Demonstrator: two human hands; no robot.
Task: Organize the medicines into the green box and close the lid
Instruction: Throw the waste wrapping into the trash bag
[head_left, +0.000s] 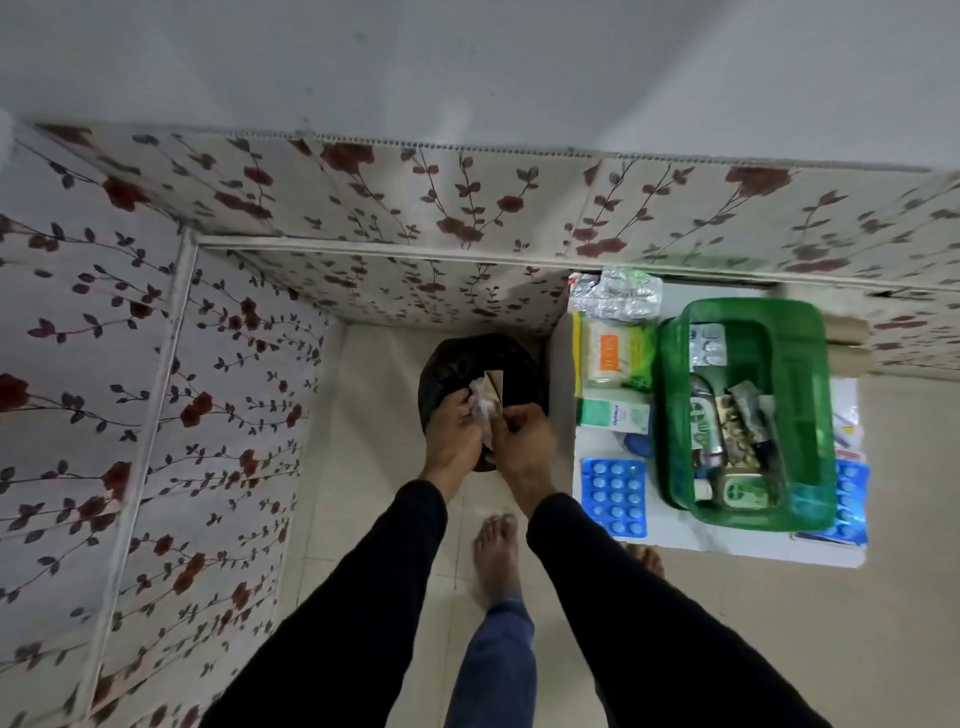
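Together, the left hand (453, 428) and right hand (522, 439) pinch a crumpled white paper scrap (484, 402) over a black-lined bin (480, 364). Well apart, at right, the translucent green plastic box (800, 415) sits lidless on a white table (727, 545), blister strips just beside it.

green box (670, 415) open-topped at right, reachable from above; packs crowd its left side, black bin (467, 358) blocks centre floor.
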